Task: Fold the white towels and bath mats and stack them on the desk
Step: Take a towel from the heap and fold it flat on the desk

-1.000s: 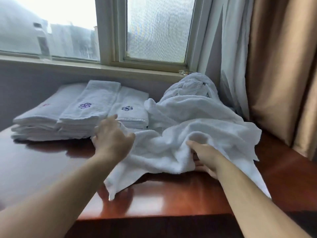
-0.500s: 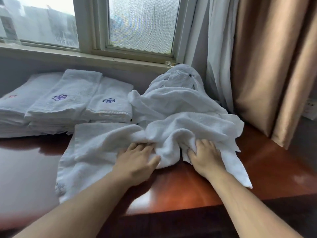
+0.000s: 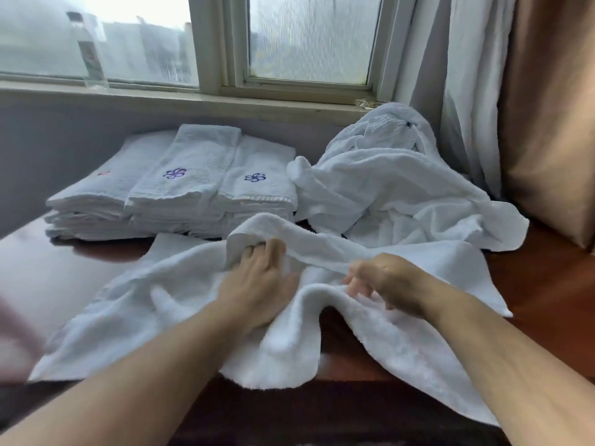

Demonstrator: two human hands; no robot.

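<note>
Both hands lie on a loose white towel (image 3: 180,304) spread across the near half of a glossy red-brown desk (image 3: 547,284). The left hand (image 3: 257,284) lies back up near the middle of the cloth. Its fingers reach forward, and their tips are tucked under a raised fold, so I cannot tell whether they pinch it. The right hand (image 3: 389,284) is close beside it, not touching, over a bunched ridge of the same towel. Its fingers are loosely bent and blurred, so I cannot tell whether they hold any cloth. The towel is rumpled. Its left part lies flat towards the desk's near left corner, and its right part hangs over the near edge.

Along the far edge, at the left, sits a folded stack (image 3: 180,188) of white towels in three side-by-side piles. Two of the top pieces carry a small flower emblem, one purple and one blue. Just beside it, in the far right corner, is a heap (image 3: 402,194) of unfolded white linen, its front edge close to the spread towel.

Behind the desk is a window (image 3: 309,37) with a clear bottle (image 3: 91,49) on its sill. A white sheer curtain (image 3: 470,91) and a tan curtain (image 3: 553,107) hang at the right.
</note>
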